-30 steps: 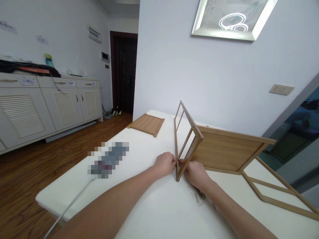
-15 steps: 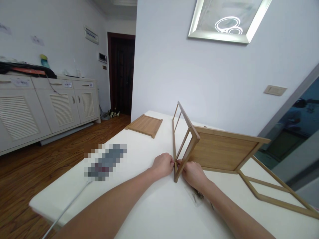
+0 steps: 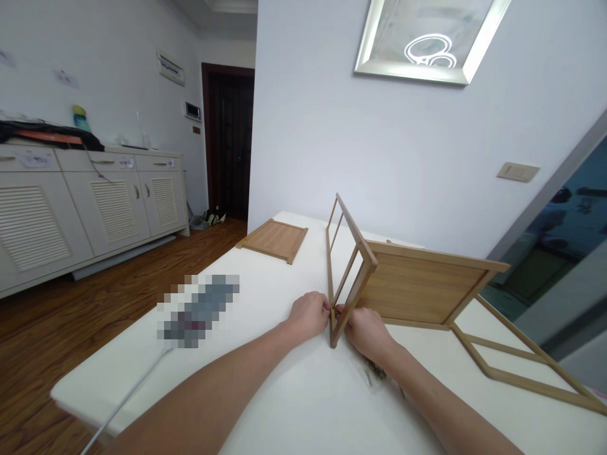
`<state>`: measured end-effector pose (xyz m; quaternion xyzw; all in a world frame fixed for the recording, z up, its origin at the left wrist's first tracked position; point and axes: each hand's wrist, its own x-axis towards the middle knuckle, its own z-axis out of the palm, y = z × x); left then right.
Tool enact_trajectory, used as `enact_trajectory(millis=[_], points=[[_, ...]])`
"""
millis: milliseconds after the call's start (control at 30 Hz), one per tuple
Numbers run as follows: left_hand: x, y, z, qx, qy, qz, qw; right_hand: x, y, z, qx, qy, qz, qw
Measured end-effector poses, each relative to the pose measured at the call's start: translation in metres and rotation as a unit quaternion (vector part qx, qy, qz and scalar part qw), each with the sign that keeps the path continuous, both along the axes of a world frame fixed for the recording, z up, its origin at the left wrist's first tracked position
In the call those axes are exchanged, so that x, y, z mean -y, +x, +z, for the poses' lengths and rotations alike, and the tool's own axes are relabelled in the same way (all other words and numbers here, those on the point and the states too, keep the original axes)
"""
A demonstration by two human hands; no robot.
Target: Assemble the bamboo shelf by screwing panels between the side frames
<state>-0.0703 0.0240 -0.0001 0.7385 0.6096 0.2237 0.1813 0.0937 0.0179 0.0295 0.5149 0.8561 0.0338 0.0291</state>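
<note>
A slatted wooden side frame [image 3: 367, 278] stands on edge on the white table, joined at an angle to an upright wooden panel [image 3: 417, 284]. My left hand [image 3: 309, 314] is closed at the left face of the frame's lower corner, fingertips pinched against the wood. From the other side, my right hand [image 3: 372, 332] is closed near the same spot, its fingertips reaching through the frame. Whatever small thing lies between the fingers is too hidden to name. Beneath my right wrist is a clear plastic bag [image 3: 374, 374] with small dark brass-coloured pieces.
Another slatted wooden frame [image 3: 526, 381] lies flat at the right, touching the upright panel's lower corner. A smaller wooden panel [image 3: 275, 240] rests at the far left of the table [image 3: 279, 404]. A blurred-out object [image 3: 202, 309] with a white cable [image 3: 130, 398] lies at the left.
The view has turned slightly right, so everything sits a little further left. Both hands stay at the frame's lower corner, with only slight finger movement.
</note>
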Motion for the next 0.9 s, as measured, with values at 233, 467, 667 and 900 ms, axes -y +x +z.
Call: enact_trajectory(millis=[233, 467, 667, 900], points=[[0.0017, 0.0006, 0.001, -0.021, 0.006, -0.007, 1.0, -0.0014, 0.002, -0.0034, -0.017, 0.007, 0.006, 1.0], [0.0015, 0.0029, -0.0011, -0.022, 0.013, 0.004, 1.0, -0.001, 0.0023, -0.0038, -0.021, 0.014, 0.01, 1.0], [0.0011, 0.0042, -0.004, -0.003, 0.02, 0.013, 1.0, 0.001, 0.0012, -0.0026, -0.023, 0.013, 0.004, 1.0], [0.0003, 0.0039, -0.0048, 0.012, 0.025, 0.009, 1.0, 0.0037, 0.0024, -0.002, -0.032, 0.028, 0.012, 0.999]])
